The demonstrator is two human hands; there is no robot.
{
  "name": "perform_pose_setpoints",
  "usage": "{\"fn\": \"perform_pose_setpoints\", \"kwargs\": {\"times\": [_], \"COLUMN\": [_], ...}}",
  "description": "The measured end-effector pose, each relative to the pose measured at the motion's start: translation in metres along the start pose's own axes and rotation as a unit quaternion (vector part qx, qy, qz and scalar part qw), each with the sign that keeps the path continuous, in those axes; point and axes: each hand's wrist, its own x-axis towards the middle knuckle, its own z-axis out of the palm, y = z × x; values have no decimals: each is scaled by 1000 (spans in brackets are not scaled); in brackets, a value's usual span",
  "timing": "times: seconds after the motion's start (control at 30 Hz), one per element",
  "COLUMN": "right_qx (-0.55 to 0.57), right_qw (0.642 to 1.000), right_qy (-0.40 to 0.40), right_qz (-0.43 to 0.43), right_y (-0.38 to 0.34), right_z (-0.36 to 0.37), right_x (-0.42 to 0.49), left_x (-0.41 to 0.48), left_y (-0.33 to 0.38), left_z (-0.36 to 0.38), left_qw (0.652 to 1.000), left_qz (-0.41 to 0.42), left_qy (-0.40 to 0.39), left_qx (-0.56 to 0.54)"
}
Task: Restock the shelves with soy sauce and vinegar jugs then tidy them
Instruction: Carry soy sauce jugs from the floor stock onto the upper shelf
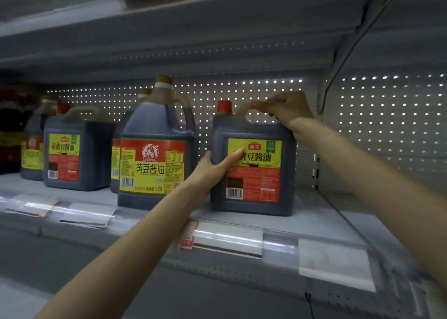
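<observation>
The person's right hand (287,110) is curled round the moulded top handle of a dark square plastic soy sauce jug (256,185) with a red screw cap (224,106) and a yellow-and-red label. The jug stands upright at the right end of the row on the grey metal shelf (314,218), near its front edge. The left hand (217,166) lies against the jug's front left corner, fingers straight across the label and thumb on the left side wall, pressing rather than grasping. Just to the left, a little apart, stands a taller round-shouldered dark jug (154,154) with a gold cap and a red-and-yellow label; another gold-capped jug sits behind it, mostly hidden. Further left is a second square red-capped jug (72,159) of the same kind, with a blurred gold-capped jug (32,154) behind it. A white perforated back panel (242,86) runs behind the row, light showing through its holes. Along the shelf's near lip runs a clear plastic price strip (229,236) holding white tags and a small red tag (189,234) partly covered by the left forearm. Another grey shelf (193,28) hangs overhead.
</observation>
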Motion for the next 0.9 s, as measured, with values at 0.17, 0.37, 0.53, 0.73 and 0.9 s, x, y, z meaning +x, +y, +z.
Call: {"fn": "perform_pose_setpoints", "kwargs": {"times": [0.17,0.37,0.53,0.73,0.9], "right_qx": [18,-16,-45,-163,-299], "right_qw": [999,1000,999,985,948], "right_qy": [-25,-9,-13,-28,-100], "right_qz": [-15,-15,-24,-48,-45], "right_y": [25,40,46,48,44], "right_z": [9,20,29,28,22], "right_x": [17,33,37,37,18], "left_x": [20,43,53,46,31], "left_y": [-9,-19,-22,-22,-17], "left_z": [6,9,10,10,9], "left_qw": [999,998,994,987,984], "left_qz": [-27,-6,4,-2,-7], "left_qy": [35,52,70,56,14], "left_qx": [26,47,78,147,175]}}
